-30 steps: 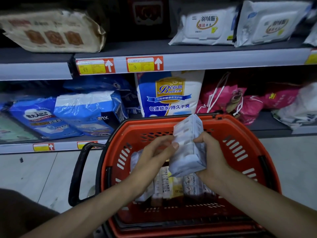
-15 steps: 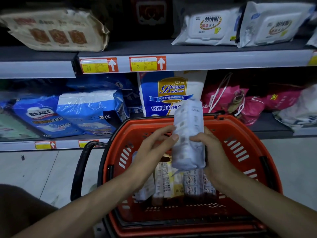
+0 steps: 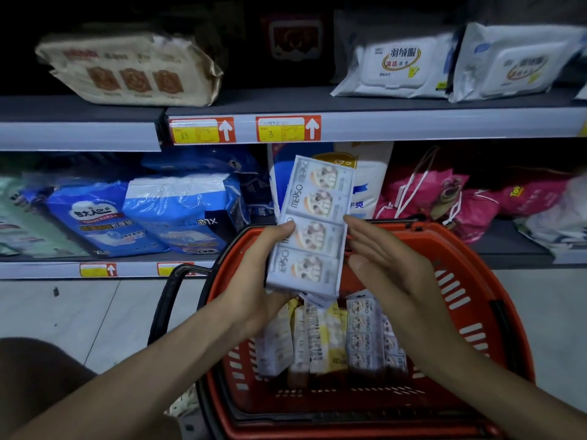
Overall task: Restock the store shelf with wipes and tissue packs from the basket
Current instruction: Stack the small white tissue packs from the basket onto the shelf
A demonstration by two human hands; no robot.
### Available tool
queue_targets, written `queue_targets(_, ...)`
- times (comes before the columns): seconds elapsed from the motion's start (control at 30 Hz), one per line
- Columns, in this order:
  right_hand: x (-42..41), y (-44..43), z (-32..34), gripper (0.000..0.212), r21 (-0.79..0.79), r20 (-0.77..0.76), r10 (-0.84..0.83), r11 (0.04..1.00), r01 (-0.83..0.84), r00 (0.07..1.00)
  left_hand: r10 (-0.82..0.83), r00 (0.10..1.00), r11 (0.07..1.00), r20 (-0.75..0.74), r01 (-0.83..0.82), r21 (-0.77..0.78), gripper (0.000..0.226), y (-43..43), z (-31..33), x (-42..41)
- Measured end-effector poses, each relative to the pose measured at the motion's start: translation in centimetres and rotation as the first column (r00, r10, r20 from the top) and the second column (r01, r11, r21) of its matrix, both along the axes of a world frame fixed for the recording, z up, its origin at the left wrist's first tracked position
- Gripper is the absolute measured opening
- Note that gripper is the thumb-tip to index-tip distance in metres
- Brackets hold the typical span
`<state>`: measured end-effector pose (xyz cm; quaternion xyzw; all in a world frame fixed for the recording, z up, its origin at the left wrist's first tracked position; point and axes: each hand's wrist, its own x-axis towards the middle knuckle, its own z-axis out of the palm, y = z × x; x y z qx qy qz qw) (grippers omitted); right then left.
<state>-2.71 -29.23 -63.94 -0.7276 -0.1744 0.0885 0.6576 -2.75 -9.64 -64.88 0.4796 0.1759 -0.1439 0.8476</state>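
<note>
- The tissue pack (image 3: 313,227), a tall strip of four small packets with a printed face, stands upright above the basket (image 3: 470,300), in front of the middle shelf.
- The left hand (image 3: 254,268) grips it: the thumb lies on the front near the left edge and the rest of the hand wraps behind the lower half.
- The right hand (image 3: 384,265) is open, palm turned toward the pack's right edge; whether its fingertips touch the wrapper I cannot tell.
- To place it well, I judge the open hand should steady the right edge, so the limp strip does not fold as it goes up.
- More packs (image 3: 333,331) of the same kind and yellow ones stand on end in the basket, directly below the held one.
- On the upper shelf (image 3: 413,125) there is a bare stretch between the brown paper pack (image 3: 133,68) and the white wipes packs (image 3: 400,68), above two price tags (image 3: 244,130); it looks the likeliest slot.
- The shelf's front lip must be cleared on the way in.
- The middle shelf is crowded with blue bags (image 3: 178,214) and pink bags (image 3: 444,198), leaving little room there.
</note>
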Motion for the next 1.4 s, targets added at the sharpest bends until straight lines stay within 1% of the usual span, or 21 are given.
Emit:
queue_targets(0.07, -0.4, 0.1, 0.6, 0.053, -0.092, 0.081, 0.026, 0.996, -0.019, 0.996, 0.015, 1.0, 1.0, 0.021, -0.015, -0.007, 0.031, 0.1, 0.7, -0.1)
queue_targets(0.13, -0.6, 0.1, 0.8, 0.061, -0.203, 0.203, 0.064, 0.979, -0.023, 0.977, 0.032, 0.998, 0.999, 0.049, -0.033, 0.018, 0.031, 0.2, 1.4, -0.1)
queue_targets(0.23, -0.4, 0.4, 1.3, 0.073, -0.308, 0.302, 0.112, 0.951, -0.015, 0.947, 0.05, 0.995, 0.997, 0.088, -0.054, 0.051, 0.039, 0.4, 2.7, -0.3)
queue_targets(0.3, -0.2, 0.8, 1.6, 0.081, -0.369, 0.379, 0.146, 0.929, 0.004, 0.914, 0.057, 0.993, 0.998, 0.106, -0.061, 0.033, 0.045, 0.7, 3.5, -0.4)
queue_targets(0.4, 0.0, 1.3, 2.3, 0.085, -0.464, 0.492, 0.203, 0.884, 0.058, 0.847, 0.038, 0.985, 0.999, 0.169, -0.041, 0.012, 0.049, 1.2, 4.6, -0.9)
queue_targets(0.47, 0.2, 1.6, 3.0, 0.086, -0.486, 0.553, 0.219, 0.868, 0.098, 0.804, 0.045, 0.977, 0.999, 0.207, -0.049, 0.016, 0.048, 1.5, 5.6, -1.2)
queue_targets(0.53, 0.3, 1.9, 3.9, 0.083, -0.473, 0.62, 0.21, 0.869, 0.146, 0.756, 0.059, 0.969, 0.998, 0.242, -0.064, 0.016, 0.047, 1.6, 6.6, -1.4)
queue_targets(0.6, 0.4, 2.3, 4.8, 0.082, -0.451, 0.673, 0.197, 0.873, 0.185, 0.712, 0.054, 0.954, 0.996, 0.296, -0.075, 0.058, 0.047, 1.7, 7.7, -1.7)
queue_targets(0.67, 0.5, 2.8, 5.8, 0.081, -0.445, 0.694, 0.19, 0.871, 0.206, 0.695, 0.052, 0.935, 0.985, 0.35, -0.105, 0.135, 0.044, 1.8, 8.7, -2.0)
queue_targets(0.77, 0.7, 3.4, 7.4, 0.081, -0.437, 0.684, 0.171, 0.875, 0.21, 0.709, 0.057, 0.913, 0.97, 0.405, -0.146, 0.193, 0.042, 2.0, 10.9, -2.4)
queue_targets(0.83, 0.7, 3.9, 8.9, 0.081, -0.407, 0.624, 0.146, 0.9, 0.16, 0.767, 0.044, 0.899, 0.966, 0.436, -0.15, 0.21, 0.043, 2.4, 12.6, -2.6)
queue_targets(0.93, 0.7, 4.4, 11.3, 0.081, -0.281, 0.54, 0.104, 0.958, 0.063, 0.835, 0.024, 0.877, 0.949, 0.48, -0.171, 0.266, 0.055, 3.5, 15.2, -2.8)
queue_targets(0.97, 0.8, 4.6, 12.1, 0.082, -0.215, 0.502, 0.087, 0.976, 0.027, 0.86, 0.008, 0.863, 0.938, 0.505, -0.181, 0.295, 0.055, 4.0, 15.9, -2.7)
queue_targets(1.03, 1.0, 5.0, 14.0, 0.082, -0.023, 0.383, 0.074, 0.997, -0.07, 0.921, -0.03, 0.827, 0.924, 0.561, -0.191, 0.331, 0.045, 5.0, 17.1, -2.4)
queue_targets(1.07, 1.2, 5.3, 14.8, 0.082, 0.077, 0.343, 0.08, 0.991, -0.113, 0.936, -0.059, 0.805, 0.909, 0.591, -0.201, 0.364, 0.045, 5.3, 17.7, -2.3)
queue_targets(1.1, 1.5, 5.5, 15.7, 0.081, 0.158, 0.326, 0.077, 0.978, -0.134, 0.942, -0.096, 0.777, 0.885, 0.622, -0.219, 0.411, 0.049, 5.7, 18.2, -2.2)
queue_targets(1.17, 2.2, 6.0, 17.5, 0.078, 0.249, 0.333, 0.062, 0.957, -0.151, 0.941, -0.212, 0.702, 0.808, 0.68, -0.266, 0.526, 0.06, 5.9, 19.6, -2.1)
queue_targets(1.23, 2.8, 6.6, 19.3, 0.074, 0.28, 0.362, 0.059, 0.945, -0.169, 0.93, -0.302, 0.64, 0.736, 0.707, -0.315, 0.599, 0.067, 5.8, 21.1, -1.8)
queue_targets(1.33, 3.5, 7.7, 21.7, 0.065, 0.329, 0.403, 0.034, 0.927, -0.179, 0.915, -0.313, 0.593, 0.684, 0.742, -0.401, 0.61, 0.071, 5.6, 23.3, -1.0)
queue_targets(1.4, 4.0, 8.7, 23.0, 0.063, 0.352, 0.437, -0.003, 0.921, -0.168, 0.899, -0.315, 0.56, 0.658, 0.766, -0.452, 0.602, 0.069, 5.7, 24.7, -0.2)
